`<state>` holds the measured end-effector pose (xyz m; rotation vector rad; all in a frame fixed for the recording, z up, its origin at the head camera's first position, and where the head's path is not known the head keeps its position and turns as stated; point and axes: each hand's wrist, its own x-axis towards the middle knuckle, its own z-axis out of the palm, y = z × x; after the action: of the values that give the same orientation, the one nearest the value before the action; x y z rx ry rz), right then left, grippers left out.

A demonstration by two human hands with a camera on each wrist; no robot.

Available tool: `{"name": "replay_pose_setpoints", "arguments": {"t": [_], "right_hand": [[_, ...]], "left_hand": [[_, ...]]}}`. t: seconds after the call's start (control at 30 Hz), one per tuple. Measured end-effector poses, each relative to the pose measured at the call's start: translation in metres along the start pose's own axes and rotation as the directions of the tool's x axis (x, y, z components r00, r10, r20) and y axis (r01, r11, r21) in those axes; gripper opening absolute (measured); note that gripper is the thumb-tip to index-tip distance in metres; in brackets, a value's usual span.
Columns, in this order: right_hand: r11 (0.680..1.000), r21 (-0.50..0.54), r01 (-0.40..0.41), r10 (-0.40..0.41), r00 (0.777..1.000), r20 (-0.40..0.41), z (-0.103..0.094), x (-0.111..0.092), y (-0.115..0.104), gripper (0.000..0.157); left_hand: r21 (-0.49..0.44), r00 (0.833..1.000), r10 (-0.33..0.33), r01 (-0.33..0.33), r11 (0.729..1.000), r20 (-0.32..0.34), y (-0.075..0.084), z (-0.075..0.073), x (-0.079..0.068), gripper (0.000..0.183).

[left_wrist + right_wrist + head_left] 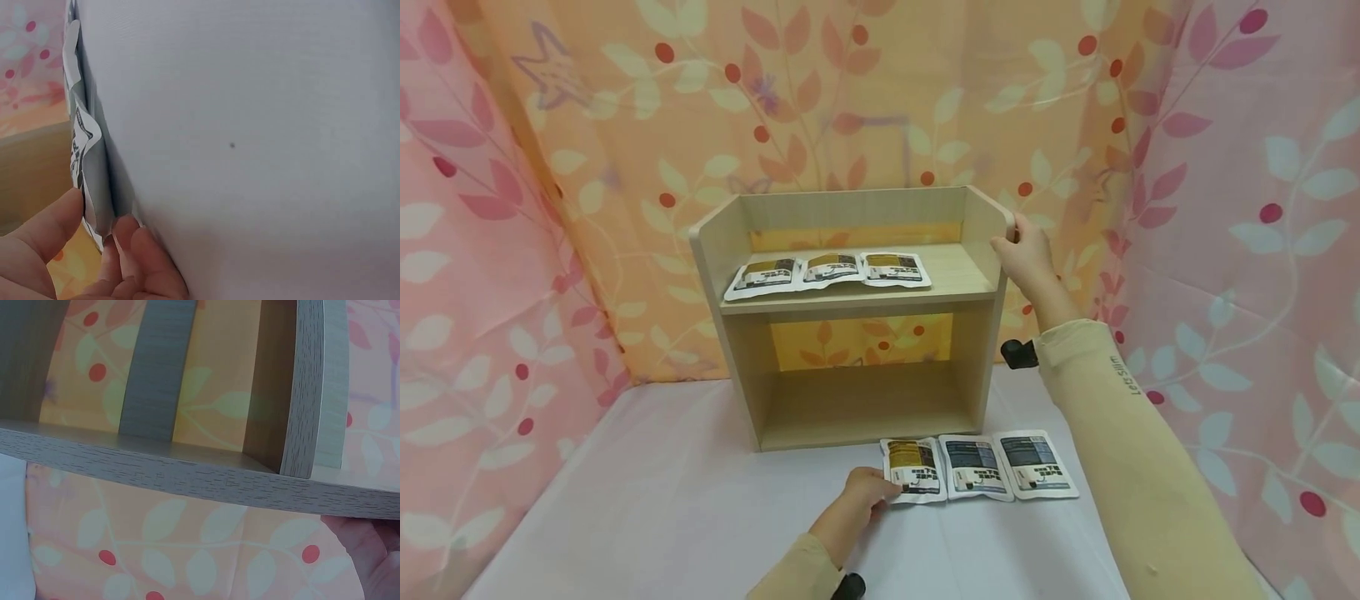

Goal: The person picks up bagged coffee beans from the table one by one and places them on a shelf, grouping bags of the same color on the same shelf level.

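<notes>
A strip of three joined white sachets [976, 467] lies at the front right of the wooden shelf, one with a yellow label and two with dark blue ones. My left hand [856, 498] pinches its left end, the yellow-labelled sachet. In the left wrist view, the thumb is on the printed face of the sachet [97, 181] and the fingertips are at its underside. With my right hand [1030, 257] I grip the upper right side panel of the two-tier wooden shelf [865, 306]. The right wrist view shows that hand [369, 550] partly hidden behind the panel edge [156, 475].
Another strip of three yellow-labelled sachets [831, 270] lies on the upper board, towards its left. The lower compartment [865, 400] has an open back. A white cloth [662, 483] covers the table, with leaf-patterned curtains [850, 100] behind and on both sides.
</notes>
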<state>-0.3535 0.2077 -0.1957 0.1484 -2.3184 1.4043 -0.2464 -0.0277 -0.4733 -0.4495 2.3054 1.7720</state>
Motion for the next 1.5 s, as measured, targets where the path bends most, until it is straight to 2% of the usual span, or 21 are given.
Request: {"name": "replay_pose_setpoints", "arguments": {"t": [0.17,0.27,0.37,0.53,0.67,0.83,1.07,1.5], "right_hand": [[1.000,0.007,0.000,0.000,1.000,0.017,-0.001,-0.002,0.000,0.047],[1.000,0.012,0.005,-0.005,1.000,0.012,-0.001,-0.002,0.000,0.048],[1.000,0.006,0.009,-0.009,1.000,0.005,-0.001,-0.002,-0.001,0.047],[1.000,-0.003,0.007,-0.007,1.000,-0.001,-0.001,-0.001,-0.001,0.048],[1.000,-0.006,0.007,-0.007,1.000,-0.004,-0.001,-0.001,0.000,0.049],[1.000,-0.005,0.010,-0.010,1.000,-0.003,-0.001,-0.001,0.000,0.049],[1.000,-0.010,0.007,-0.007,1.000,0.004,0.000,-0.001,-0.001,0.049],[1.000,0.004,0.011,-0.011,1.000,0.007,-0.001,-0.002,-0.002,0.050]], "left_hand": [[-0.022,0.996,-0.085,0.085,0.996,-0.002,0.000,-0.004,0.002,0.023],[-0.088,0.990,-0.136,0.138,0.987,0.031,0.002,-0.009,0.001,0.025],[-0.176,0.984,-0.159,0.172,0.969,0.082,0.004,-0.014,-0.001,0.028],[-0.286,0.980,-0.106,0.152,0.946,0.170,0.006,-0.017,-0.006,0.034],[-0.341,0.976,-0.054,0.124,0.932,0.210,0.008,-0.019,-0.010,0.037],[-0.392,0.977,-0.025,0.109,0.914,0.214,0.012,-0.022,-0.016,0.039],[-0.427,0.980,-0.024,0.108,0.898,0.196,0.019,-0.030,-0.022,0.043],[-0.433,0.972,0.063,0.043,0.900,0.228,0.029,-0.040,-0.037,0.044]]}}
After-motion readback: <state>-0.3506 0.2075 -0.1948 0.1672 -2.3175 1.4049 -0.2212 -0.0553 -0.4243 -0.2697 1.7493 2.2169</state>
